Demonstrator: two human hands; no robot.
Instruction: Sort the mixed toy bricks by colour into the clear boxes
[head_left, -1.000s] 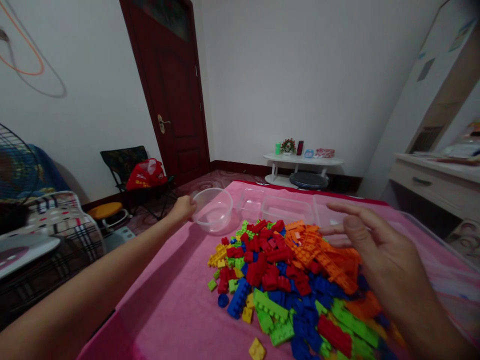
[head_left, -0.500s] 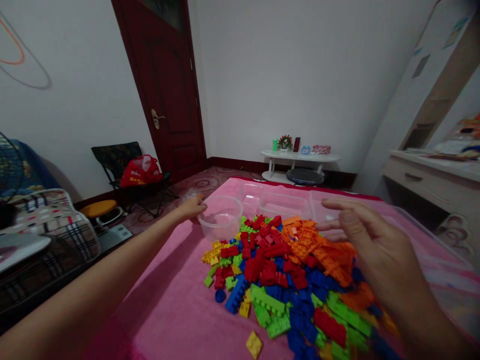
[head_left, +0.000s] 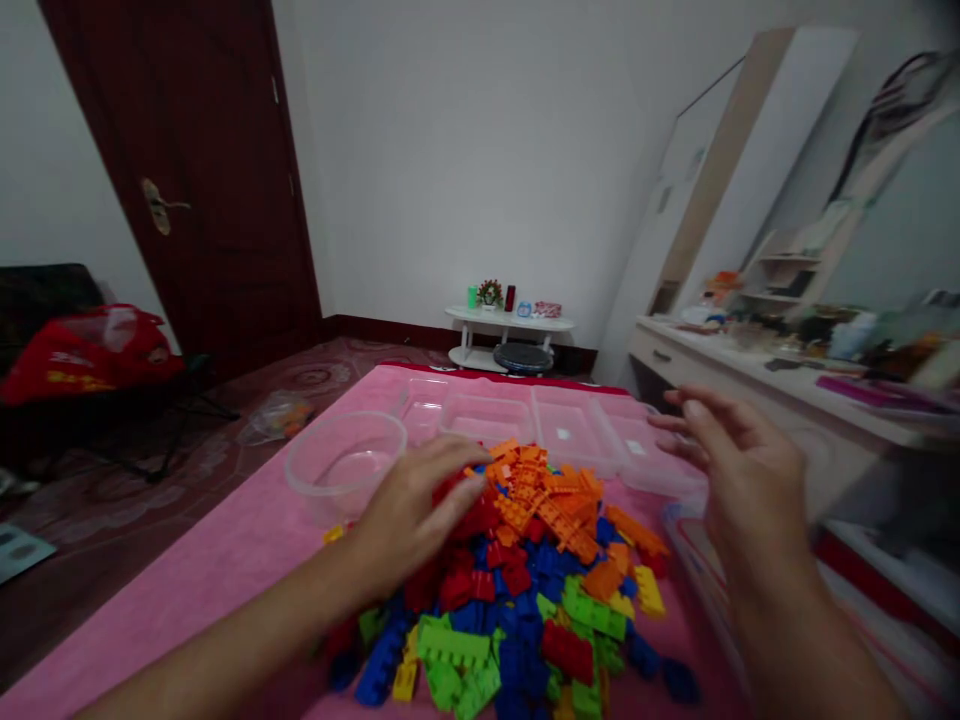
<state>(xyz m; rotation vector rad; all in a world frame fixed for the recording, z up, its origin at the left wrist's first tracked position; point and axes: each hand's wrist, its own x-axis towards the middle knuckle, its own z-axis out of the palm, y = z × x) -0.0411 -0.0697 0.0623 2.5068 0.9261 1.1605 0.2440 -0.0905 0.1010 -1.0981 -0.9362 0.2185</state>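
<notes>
A heap of plastic building bricks (head_left: pixel 525 570) in red, orange, blue, green and yellow lies on a pink cloth (head_left: pixel 247 545). My left hand (head_left: pixel 409 515) rests palm down on the red bricks at the heap's left side, fingers stretched out and together. A clear round bowl (head_left: pixel 341 470) stands just left of that hand, apart from it. My right hand (head_left: pixel 739 480) hovers above the heap's right edge with fingers spread and nothing in it. Clear rectangular trays (head_left: pixel 525 425) sit in a row behind the heap.
A dark red door (head_left: pixel 187 180) is at the back left, with a folding chair holding a red bag (head_left: pixel 86 350) beside it. A low white table (head_left: pixel 506 325) stands by the far wall. A cluttered dresser (head_left: pixel 787 370) runs along the right.
My left hand let go of the bowl's rim and moved right onto the red bricks. The view swung to the right. My right hand stayed hovering, open.
</notes>
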